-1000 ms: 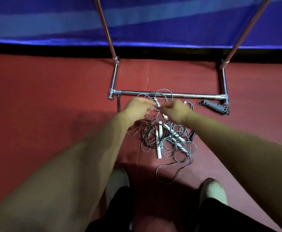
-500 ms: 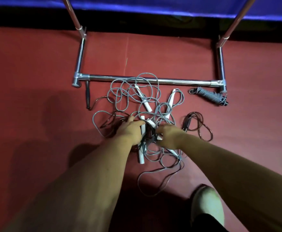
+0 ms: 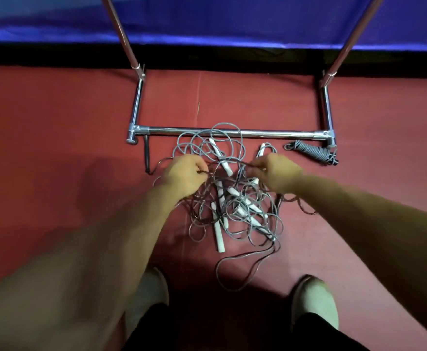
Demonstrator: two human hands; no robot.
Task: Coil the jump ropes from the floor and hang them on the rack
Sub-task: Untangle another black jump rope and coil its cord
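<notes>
Thin grey jump ropes [image 3: 232,206] with smooth white handles lie knotted on the red floor [image 3: 55,148], just before the chrome rack [image 3: 270,133] base bar. The left hand [image 3: 182,174] and right hand [image 3: 278,172] each pinch a dark cord [image 3: 242,163]. Half a second back both hands sat lower in the heap, closer together.

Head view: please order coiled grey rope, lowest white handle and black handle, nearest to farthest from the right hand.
1. coiled grey rope, right of the right hand
2. lowest white handle, below and left
3. black handle, far left
</notes>
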